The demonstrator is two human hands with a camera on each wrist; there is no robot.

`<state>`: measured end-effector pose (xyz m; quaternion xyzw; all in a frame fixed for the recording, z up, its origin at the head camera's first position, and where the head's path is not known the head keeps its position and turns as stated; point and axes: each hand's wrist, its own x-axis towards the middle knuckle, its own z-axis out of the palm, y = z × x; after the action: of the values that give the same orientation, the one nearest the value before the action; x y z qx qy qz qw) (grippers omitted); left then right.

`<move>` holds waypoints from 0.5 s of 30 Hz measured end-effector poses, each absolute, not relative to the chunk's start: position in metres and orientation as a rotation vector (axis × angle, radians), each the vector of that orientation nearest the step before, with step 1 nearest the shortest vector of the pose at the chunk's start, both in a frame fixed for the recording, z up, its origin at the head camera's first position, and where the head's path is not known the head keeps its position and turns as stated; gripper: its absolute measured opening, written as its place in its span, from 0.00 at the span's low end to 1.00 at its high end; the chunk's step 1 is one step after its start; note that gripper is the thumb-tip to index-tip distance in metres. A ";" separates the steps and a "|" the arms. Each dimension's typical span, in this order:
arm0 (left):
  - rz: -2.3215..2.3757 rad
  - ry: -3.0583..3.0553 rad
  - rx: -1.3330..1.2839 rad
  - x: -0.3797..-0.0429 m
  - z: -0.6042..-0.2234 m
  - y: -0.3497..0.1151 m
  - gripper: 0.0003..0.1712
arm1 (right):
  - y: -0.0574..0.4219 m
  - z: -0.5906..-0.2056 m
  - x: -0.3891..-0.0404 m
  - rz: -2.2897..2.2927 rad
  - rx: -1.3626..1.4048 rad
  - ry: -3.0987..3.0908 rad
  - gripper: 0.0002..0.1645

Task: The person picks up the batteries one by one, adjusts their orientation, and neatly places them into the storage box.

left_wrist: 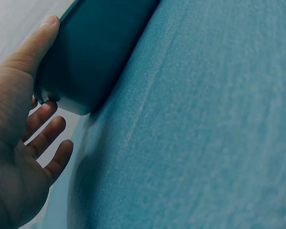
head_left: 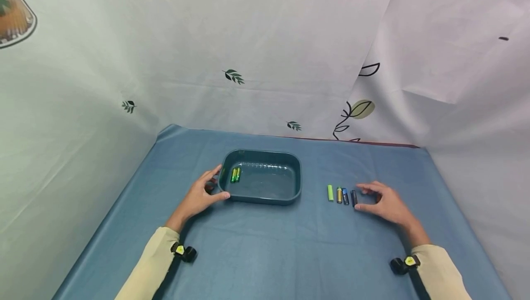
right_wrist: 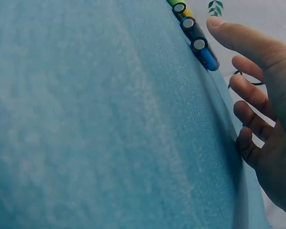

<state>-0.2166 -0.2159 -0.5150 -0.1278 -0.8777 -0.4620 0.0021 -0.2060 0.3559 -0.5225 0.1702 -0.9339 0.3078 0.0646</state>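
A dark teal tray [head_left: 265, 200] stands on the table, with two green-and-yellow batteries [head_left: 235, 175] side by side at its left end. My left hand [head_left: 201, 195] holds that end, thumb against the front wall and fingers round the left side. To the right of the tray, several batteries lie in a row: light green [head_left: 330, 193], gold and black [head_left: 339, 195], blue and black [head_left: 345, 196], and a dark one [head_left: 354, 198] at the right end. Beside the dark battery is my right hand [head_left: 385, 203], thumb and fingers spread around its end, nothing gripped.
A blue cloth [head_left: 265, 254] covers the table. White patterned sheets [head_left: 265, 60] hang behind and along both sides. Each wrist carries a small black camera, the left [head_left: 189, 254] and the right [head_left: 399, 266], low over the cloth.
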 end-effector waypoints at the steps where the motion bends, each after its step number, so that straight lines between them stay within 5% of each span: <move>1: -1.450 -2.754 -0.401 -0.217 -0.515 -0.216 0.55 | 0.356 -0.523 -0.206 0.912 0.512 -2.832 0.35; 15: -1.416 -2.754 -0.401 -0.216 -0.516 -0.216 0.56 | 0.356 -0.528 -0.213 0.865 0.530 -2.909 0.36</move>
<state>-0.2156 -0.2157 -0.5157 -0.1285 -0.8819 -0.4535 0.0096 -0.2131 0.3563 -0.5279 0.1720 -0.9438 0.2807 0.0305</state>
